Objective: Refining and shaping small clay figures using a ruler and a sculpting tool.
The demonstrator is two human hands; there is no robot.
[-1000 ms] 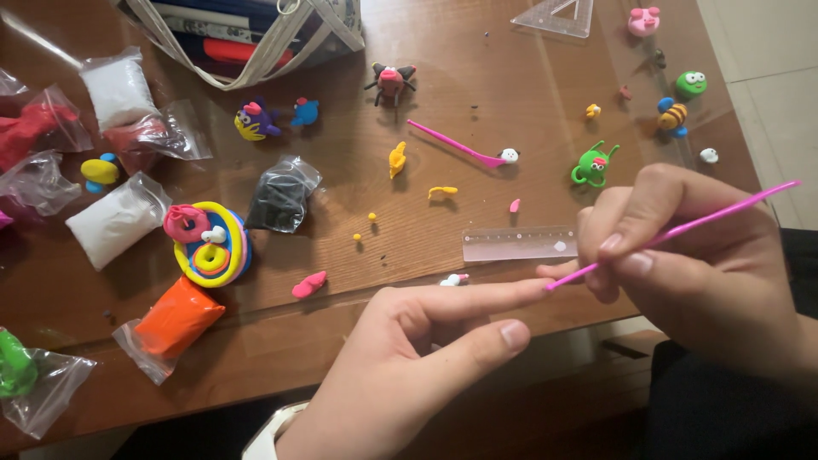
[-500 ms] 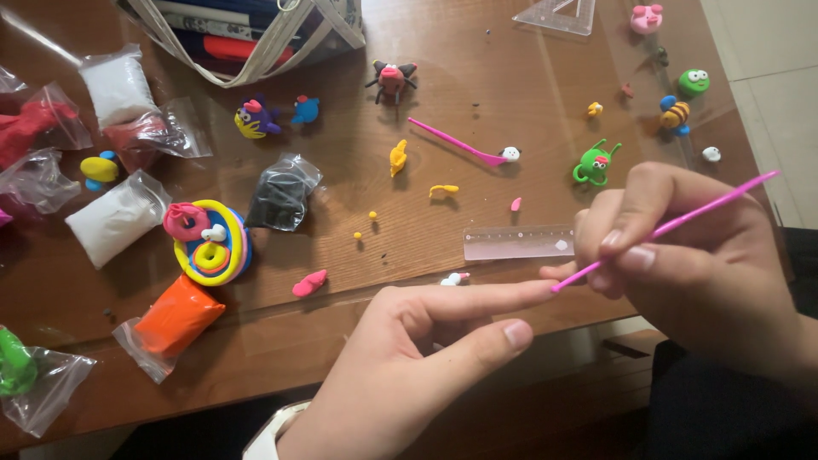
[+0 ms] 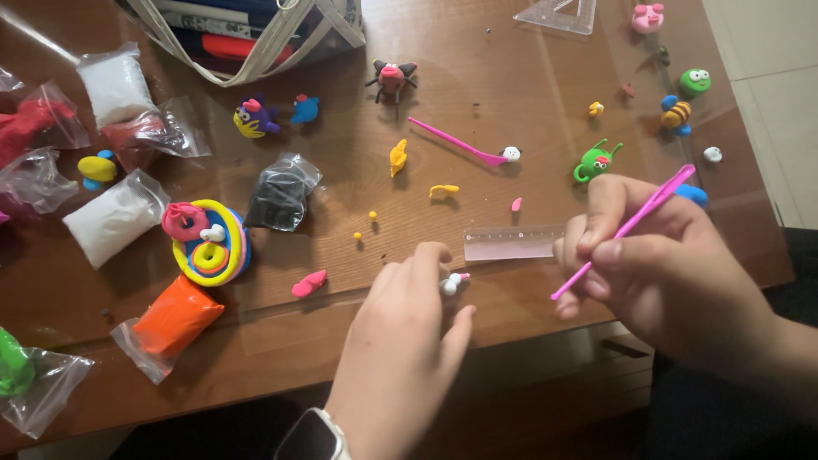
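A pink modelling stick (image 3: 626,228) was pinched in the right hand (image 3: 673,273), just right of the clear ruler (image 3: 514,243). A small white clay piece (image 3: 452,283), just below the ruler's left end, was touched by the loosely curled left hand (image 3: 400,341).

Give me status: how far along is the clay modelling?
Done: finished figures stand on the table, such as the green frog and bee. In hand: left hand touches a small white clay piece; right hand holds a pink sculpting tool. Left: unused clay, such as the bagged orange block.
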